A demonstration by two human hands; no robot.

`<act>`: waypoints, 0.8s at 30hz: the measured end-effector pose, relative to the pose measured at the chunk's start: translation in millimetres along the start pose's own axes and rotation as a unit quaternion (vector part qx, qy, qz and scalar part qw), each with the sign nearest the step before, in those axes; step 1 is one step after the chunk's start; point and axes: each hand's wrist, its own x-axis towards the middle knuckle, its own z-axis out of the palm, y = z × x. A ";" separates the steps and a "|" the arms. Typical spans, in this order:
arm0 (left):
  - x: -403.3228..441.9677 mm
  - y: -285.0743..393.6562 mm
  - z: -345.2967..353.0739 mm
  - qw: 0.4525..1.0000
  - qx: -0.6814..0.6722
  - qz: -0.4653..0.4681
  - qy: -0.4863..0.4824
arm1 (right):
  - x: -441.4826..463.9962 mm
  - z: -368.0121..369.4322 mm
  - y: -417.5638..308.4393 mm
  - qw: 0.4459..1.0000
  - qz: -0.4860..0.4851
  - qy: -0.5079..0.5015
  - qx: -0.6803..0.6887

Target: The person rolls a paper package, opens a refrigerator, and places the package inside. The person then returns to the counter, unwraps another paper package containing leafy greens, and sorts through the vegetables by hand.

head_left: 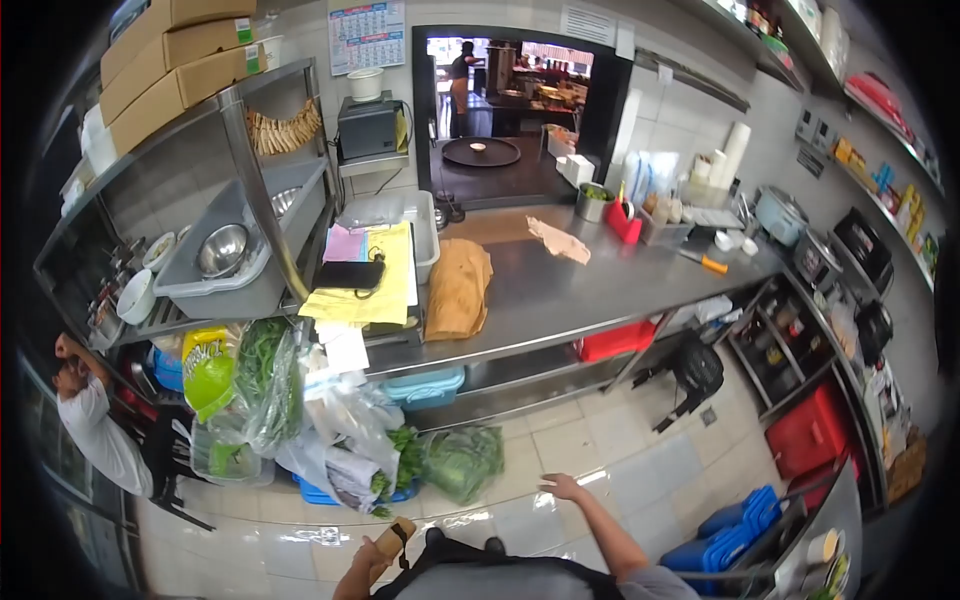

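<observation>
Low in the view, my left hand (374, 553) is closed around a tan, block-like object (396, 536) with a dark band hanging at its side; its kind is not clear. My right hand (563, 487) hangs over the tiled floor with its fingers stretched out and nothing in them. Nearest to it is a clear plastic bag of green leaves (465, 465) on the floor. Beside that lie plastic-wrapped bunches of greens (355, 470). Up on the steel counter (560, 270) rests a bulging brown paper package (458, 290).
To the left, a metal rack (240, 150) carries a grey tub (250, 240) and cardboard boxes (185, 75). A person in a white shirt (103, 440) is at the far left. A black stool (690, 372) stands by the counter; blue bins (725, 530) are at lower right.
</observation>
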 end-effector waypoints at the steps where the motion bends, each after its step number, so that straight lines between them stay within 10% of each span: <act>1: -23.2 16.4 -6.6 0.999 -0.005 -0.036 0.026 | 8.6 -22.3 -38.1 0.999 -0.019 0.006 0.025; 10: -55.1 51.3 -21.5 0.992 -0.092 -0.071 0.056 | 149.9 -125.0 -138.8 0.935 -0.286 0.208 -0.001; 24: -36.1 209.3 13.0 0.942 -0.254 -0.208 0.065 | 453.2 -444.6 -123.7 0.867 -0.195 0.442 -0.122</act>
